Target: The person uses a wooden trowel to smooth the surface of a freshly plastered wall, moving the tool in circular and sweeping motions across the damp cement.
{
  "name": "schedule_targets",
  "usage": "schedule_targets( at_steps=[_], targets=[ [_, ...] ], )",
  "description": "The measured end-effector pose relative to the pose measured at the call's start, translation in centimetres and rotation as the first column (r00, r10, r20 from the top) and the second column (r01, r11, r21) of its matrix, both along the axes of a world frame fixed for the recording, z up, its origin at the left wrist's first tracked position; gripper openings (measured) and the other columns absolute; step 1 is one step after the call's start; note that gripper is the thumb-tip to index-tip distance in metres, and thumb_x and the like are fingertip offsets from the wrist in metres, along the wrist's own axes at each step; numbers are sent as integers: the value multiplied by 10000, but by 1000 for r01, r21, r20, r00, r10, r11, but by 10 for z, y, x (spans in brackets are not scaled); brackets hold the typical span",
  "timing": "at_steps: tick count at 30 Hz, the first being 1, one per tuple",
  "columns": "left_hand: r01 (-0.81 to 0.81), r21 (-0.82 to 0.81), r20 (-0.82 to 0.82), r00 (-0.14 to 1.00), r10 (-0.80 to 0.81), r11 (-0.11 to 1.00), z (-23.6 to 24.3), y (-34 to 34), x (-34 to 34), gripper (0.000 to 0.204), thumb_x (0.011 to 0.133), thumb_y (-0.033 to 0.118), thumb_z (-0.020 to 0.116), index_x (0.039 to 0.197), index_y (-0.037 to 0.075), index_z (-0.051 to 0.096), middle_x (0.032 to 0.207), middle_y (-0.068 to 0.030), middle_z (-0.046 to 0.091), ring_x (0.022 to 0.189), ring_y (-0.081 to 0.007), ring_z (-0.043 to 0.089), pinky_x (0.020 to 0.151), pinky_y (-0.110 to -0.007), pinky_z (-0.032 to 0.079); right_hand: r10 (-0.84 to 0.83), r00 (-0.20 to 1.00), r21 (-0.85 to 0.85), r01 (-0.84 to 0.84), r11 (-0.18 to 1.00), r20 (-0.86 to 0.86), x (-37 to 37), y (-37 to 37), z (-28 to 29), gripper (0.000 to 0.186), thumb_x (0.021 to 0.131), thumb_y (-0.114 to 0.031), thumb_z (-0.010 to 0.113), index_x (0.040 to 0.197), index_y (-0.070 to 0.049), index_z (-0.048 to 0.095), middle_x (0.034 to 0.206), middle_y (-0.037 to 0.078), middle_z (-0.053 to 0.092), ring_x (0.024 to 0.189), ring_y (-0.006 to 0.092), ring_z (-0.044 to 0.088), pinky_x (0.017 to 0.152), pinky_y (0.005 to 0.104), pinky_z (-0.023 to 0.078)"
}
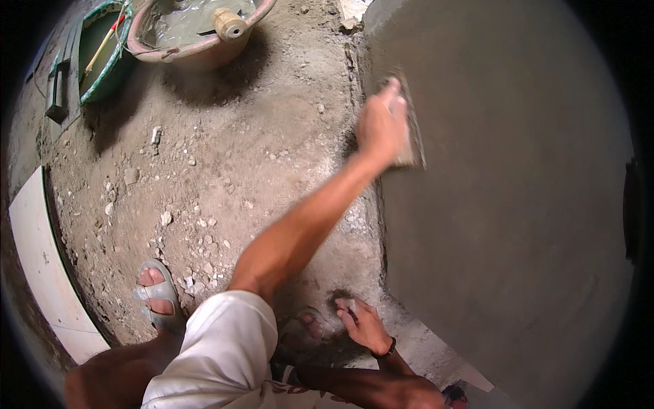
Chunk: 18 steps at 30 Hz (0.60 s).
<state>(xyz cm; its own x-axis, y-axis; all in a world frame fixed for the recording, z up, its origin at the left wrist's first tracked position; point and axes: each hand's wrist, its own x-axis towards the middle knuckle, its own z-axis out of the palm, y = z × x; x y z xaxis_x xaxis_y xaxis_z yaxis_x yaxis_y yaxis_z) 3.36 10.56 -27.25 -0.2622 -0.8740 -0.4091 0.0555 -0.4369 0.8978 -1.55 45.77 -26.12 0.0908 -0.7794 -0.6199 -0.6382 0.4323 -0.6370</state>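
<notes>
My left hand (383,126) reaches out to the upper right, its fingers closed around the grip of a plastering trowel (416,146). The trowel's flat blade lies against the smooth grey plastered surface (511,184), close to its left edge. Motion blurs the hand and blade a little, and the fingers cover the grip. My right hand (366,329), with a dark bracelet at the wrist, hangs low near my knee. Its fingers are loosely bent and apart, with nothing visible in them.
A pinkish basin (184,54) of wet grey mix stands at the upper left, a wooden-handled tool (229,24) resting on its rim. Beside it are a green tub (107,80) and a long straightedge with a handle (58,95). A pale board (51,266) lies left; rubble litters the dirt ground.
</notes>
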Motion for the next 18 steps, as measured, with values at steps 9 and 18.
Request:
schedule_targets(
  at_steps=[9, 18],
  targets=[
    [-220, -299, 140, 952, 271, 929, -64, 0, -20, 455, 1024, 181, 518, 1452, 28, 489, 1358, -221, 603, 1212, -283, 625, 1050, -379, 475, 80, 997, -35, -80, 996, 7, 2, -7, 8, 247, 952, -106, 619, 1171, 9, 633, 1070, 224, 666, 981, 439, 646, 826, 458, 533],
    [84, -232, 216, 976, -33, 969, -17, 42, -22, 446, 1007, 192, 534, 1447, 115, 525, 1347, -195, 615, 1221, -317, 609, 1042, -389, 472, 205, 979, -75, -206, 976, -24, -4, 20, -10, 245, 938, -122, 646, 1145, 9, 655, 970, 207, 664, 921, 423, 644, 788, 418, 535]
  ],
)
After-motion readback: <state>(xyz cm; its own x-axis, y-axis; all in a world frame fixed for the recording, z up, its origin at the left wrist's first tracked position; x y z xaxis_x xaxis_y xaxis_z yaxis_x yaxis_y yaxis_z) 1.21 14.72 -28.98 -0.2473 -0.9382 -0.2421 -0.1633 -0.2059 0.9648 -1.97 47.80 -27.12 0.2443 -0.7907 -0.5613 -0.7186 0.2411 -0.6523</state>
